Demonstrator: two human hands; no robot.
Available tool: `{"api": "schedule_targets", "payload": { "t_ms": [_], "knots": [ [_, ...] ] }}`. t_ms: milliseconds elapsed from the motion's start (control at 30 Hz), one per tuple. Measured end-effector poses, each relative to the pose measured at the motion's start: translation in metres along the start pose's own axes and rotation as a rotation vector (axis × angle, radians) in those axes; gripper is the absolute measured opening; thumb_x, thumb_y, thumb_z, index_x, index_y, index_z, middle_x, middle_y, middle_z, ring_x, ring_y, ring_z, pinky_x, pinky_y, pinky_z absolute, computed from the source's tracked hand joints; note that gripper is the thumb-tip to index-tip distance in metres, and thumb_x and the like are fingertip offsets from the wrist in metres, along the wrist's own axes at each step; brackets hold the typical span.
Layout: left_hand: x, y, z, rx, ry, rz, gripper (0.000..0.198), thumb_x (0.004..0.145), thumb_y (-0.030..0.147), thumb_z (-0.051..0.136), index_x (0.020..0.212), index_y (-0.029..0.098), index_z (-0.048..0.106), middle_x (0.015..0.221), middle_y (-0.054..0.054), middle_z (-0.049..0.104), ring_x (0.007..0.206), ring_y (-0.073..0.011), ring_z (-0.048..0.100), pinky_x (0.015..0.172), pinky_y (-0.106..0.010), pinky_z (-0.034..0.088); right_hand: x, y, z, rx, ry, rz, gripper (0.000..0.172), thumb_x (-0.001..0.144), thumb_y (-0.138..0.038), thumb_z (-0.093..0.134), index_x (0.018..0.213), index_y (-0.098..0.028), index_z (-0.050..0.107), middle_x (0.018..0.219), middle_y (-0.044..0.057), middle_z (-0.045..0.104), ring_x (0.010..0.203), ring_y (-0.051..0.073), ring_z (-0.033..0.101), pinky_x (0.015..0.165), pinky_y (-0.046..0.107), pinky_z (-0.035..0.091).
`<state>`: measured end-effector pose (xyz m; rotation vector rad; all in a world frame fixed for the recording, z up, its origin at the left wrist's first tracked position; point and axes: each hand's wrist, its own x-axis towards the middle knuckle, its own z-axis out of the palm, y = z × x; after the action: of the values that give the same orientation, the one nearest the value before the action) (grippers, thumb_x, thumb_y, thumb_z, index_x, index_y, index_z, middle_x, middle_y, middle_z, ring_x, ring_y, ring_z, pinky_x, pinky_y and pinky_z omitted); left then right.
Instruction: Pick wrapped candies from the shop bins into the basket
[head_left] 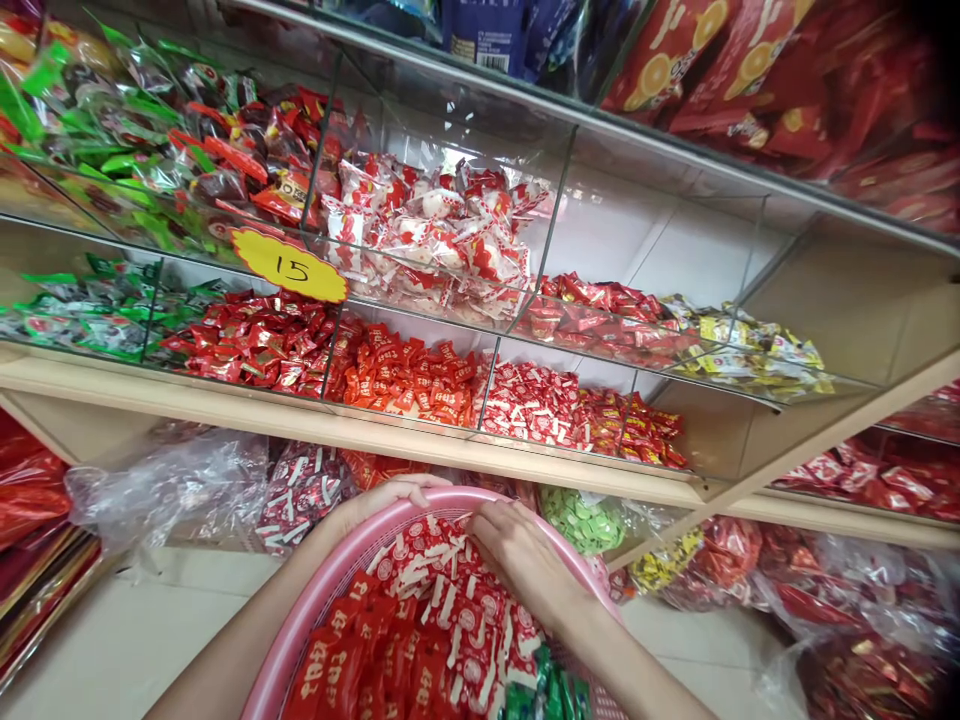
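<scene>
The pink plastic basket [285, 640] is in front of and below the wooden shelf board [420, 441], above the tiled floor [127, 640], with the person's forearms on either side of it; it bears orange-red wrapped candies [379, 660] on the left, red-and-white wrapped candies [472, 625] through the middle and green wrapped candies [547, 690] at the near right. The left grip [401, 492] lies along the far rim, fingers together; whether it clasps that rim or merely rests against it, I cannot tell; the right grip [517, 550] is bent down over the red-and-white candies just inside the far right rim, its fingertips out of sight, so I cannot say how far it is open or whether it has hold of any.

The basket should be light in itself, though weighted by its load, and somewhat flexible in the wall; the thick rolled rim looks the surest place to hold, best on opposite sides; the candies are probably light and small, with slick wrappers apt to slide over one another, and would suit a pinch across the middle or a loose scoop.

The basket's near side is cut off by the lower edge; its base and whatever supports it are hidden.
</scene>
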<state>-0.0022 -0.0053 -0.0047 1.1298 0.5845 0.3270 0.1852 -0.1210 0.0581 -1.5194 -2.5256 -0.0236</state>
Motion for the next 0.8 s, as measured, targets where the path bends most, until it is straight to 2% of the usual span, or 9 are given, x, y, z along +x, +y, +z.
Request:
{"api": "schedule_targets", "payload": {
  "t_ms": [133,267,400,500,667,800],
  "knots": [
    [0.002,-0.002,-0.002,-0.002,-0.013,0.023,0.052,0.061,0.017,0.045,0.113,0.018,0.048,0.091,-0.002,0.062,0.073,-0.0146,0.055,0.064,-0.023,0.042,-0.001,0.000,0.005,0.013,0.024,-0.014,0.016,0.085,-0.015,0.034,0.078,-0.018,0.048,0.078,0.001,0.051,0.074,0.012,0.048,0.071,0.028,0.036],
    [0.004,-0.005,-0.003,0.002,-0.007,0.018,0.052,0.061,0.018,0.046,0.113,0.018,0.047,0.091,-0.003,0.061,0.076,-0.0157,0.055,0.066,-0.025,0.042,-0.006,0.004,-0.004,0.098,0.007,-0.024,0.015,0.084,-0.021,0.036,0.084,-0.020,0.051,0.085,0.001,0.052,0.083,0.014,0.048,0.075,0.030,0.036],
    [0.001,-0.001,-0.001,-0.013,-0.007,-0.015,0.053,0.061,0.018,0.046,0.114,0.018,0.046,0.092,-0.004,0.061,0.077,-0.0168,0.056,0.067,-0.026,0.043,-0.022,0.021,-0.022,0.185,0.108,0.074,0.021,0.085,-0.024,0.035,0.098,-0.021,0.050,0.097,0.005,0.051,0.091,0.016,0.046,0.079,0.032,0.038],
    [-0.001,0.006,0.003,-0.015,0.008,-0.037,0.052,0.059,0.016,0.045,0.112,0.017,0.048,0.093,-0.004,0.061,0.077,-0.0167,0.056,0.067,-0.025,0.043,-0.037,0.033,-0.028,0.163,0.156,0.163,0.022,0.084,-0.024,0.035,0.097,-0.022,0.052,0.102,0.006,0.049,0.094,0.018,0.045,0.078,0.034,0.039],
    [0.000,0.010,0.008,-0.029,-0.003,-0.041,0.050,0.060,0.014,0.043,0.109,0.016,0.050,0.088,-0.002,0.062,0.078,-0.0183,0.055,0.069,-0.027,0.042,-0.054,0.033,-0.017,0.063,0.110,0.236,0.019,0.081,-0.023,0.040,0.092,-0.024,0.056,0.115,0.006,0.044,0.101,0.022,0.041,0.080,0.040,0.038],
    [0.002,0.006,0.008,-0.039,-0.015,-0.021,0.047,0.063,0.014,0.042,0.110,0.018,0.049,0.087,0.000,0.062,0.083,-0.0197,0.054,0.073,-0.028,0.040,-0.057,0.031,-0.006,0.029,0.119,0.225,0.019,0.080,-0.024,0.041,0.090,-0.026,0.058,0.123,0.004,0.038,0.108,0.023,0.037,0.085,0.042,0.036]
  ]
}}
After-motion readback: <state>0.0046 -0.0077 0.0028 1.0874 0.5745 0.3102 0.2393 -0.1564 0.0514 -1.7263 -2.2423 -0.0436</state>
